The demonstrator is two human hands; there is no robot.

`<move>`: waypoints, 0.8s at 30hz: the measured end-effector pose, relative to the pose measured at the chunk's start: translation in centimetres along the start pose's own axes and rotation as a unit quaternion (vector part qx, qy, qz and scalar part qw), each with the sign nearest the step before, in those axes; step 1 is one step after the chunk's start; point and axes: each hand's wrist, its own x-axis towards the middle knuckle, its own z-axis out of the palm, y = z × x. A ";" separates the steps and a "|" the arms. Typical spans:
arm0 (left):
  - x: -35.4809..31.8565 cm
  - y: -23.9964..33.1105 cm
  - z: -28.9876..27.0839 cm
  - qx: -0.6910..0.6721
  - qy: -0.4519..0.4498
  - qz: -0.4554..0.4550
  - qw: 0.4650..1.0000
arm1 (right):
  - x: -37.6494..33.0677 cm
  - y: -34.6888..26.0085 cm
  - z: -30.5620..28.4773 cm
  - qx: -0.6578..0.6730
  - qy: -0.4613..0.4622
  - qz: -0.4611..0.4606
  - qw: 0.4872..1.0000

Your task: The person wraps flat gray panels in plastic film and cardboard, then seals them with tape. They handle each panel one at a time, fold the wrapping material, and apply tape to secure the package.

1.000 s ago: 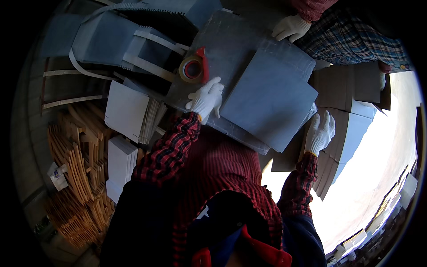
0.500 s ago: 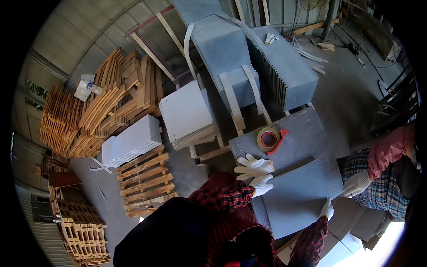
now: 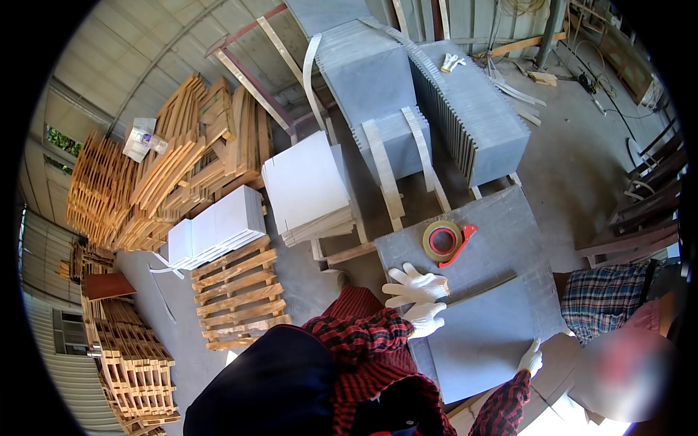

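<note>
In front of me a flat grey panel (image 3: 483,349) lies on a grey-topped work table (image 3: 400,251). My left hand (image 3: 424,318), in a white knit glove, rests at the panel's upper left corner with its fingers stretched out. My right hand (image 3: 532,357), gloved too, holds the panel's right edge, its index finger extended along the top; the other fingers are partly hidden. Touching or very near my left hand is a loose white glove (image 3: 414,285). Farther back on the table sits a roll of tape (image 3: 442,241) in a red dispenser (image 3: 461,247).
Behind the table stand tall stacks of grey panels (image 3: 472,109) with curved strips (image 3: 382,167). White sheets (image 3: 304,185) are stacked left, beside a wooden pallet (image 3: 240,294) and piled pallets (image 3: 174,160). At the right edge a co-worker in a plaid garment (image 3: 603,294) stands close to the table.
The co-worker's gloved hand has left the table's right edge, and the co-worker now bends lower beside it. My hands stay at the panel, while the whole view shifts slightly.
</note>
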 end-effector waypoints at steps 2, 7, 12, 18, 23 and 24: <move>-0.2 1.0 -2.2 0.015 -0.062 0.001 0.998 | 0.0 0.3 0.4 0.008 0.017 0.014 1.000; -3.4 5.0 -14.8 -0.009 -0.127 0.165 0.978 | -5.0 -5.8 -0.9 -0.070 0.252 -0.067 0.963; 1.1 1.2 -33.7 0.060 0.221 0.029 0.973 | -18.1 -20.6 -2.5 0.184 0.203 -0.295 0.915; 17.2 -7.7 -53.3 0.399 0.409 0.034 0.820 | -32.6 -37.0 5.6 0.230 -0.048 -0.484 0.843; 26.9 -8.0 -63.8 0.476 0.455 0.041 0.751 | -33.1 -47.7 14.7 0.210 0.030 -0.489 0.846; 27.9 -7.7 -65.0 0.481 0.447 0.035 0.753 | -32.5 -48.8 15.8 0.188 0.031 -0.470 0.862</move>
